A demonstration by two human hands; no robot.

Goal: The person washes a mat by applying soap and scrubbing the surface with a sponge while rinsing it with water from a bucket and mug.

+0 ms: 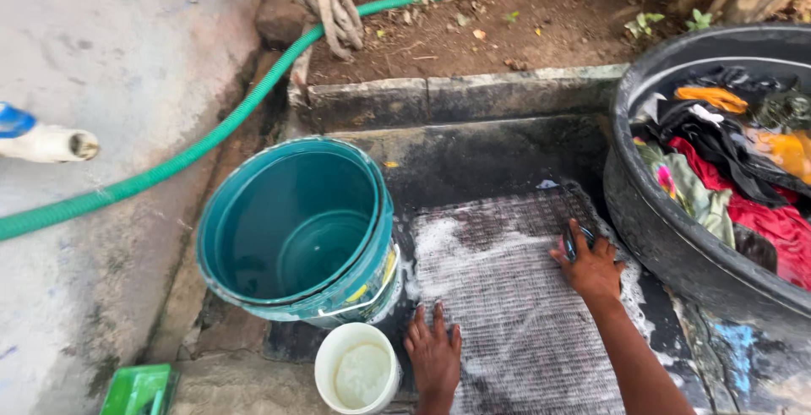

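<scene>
A soapy checked cloth (507, 297) lies spread flat on a dark wet stone slab (490, 149). My left hand (433, 354) presses flat on the cloth's near left edge, fingers spread. My right hand (590, 264) rests on the cloth's right side, closed over a small dark scrubbing brush (571, 244), only partly visible under the fingers. White suds cover the cloth around both hands.
A teal bucket (297, 231) of water stands left of the cloth, with a small white tub (357, 369) in front of it. A large black basin (676, 229) of coloured clothes sits at the right. A green hose (211, 132), white pipe (46, 142), and green tray (137, 390) lie left.
</scene>
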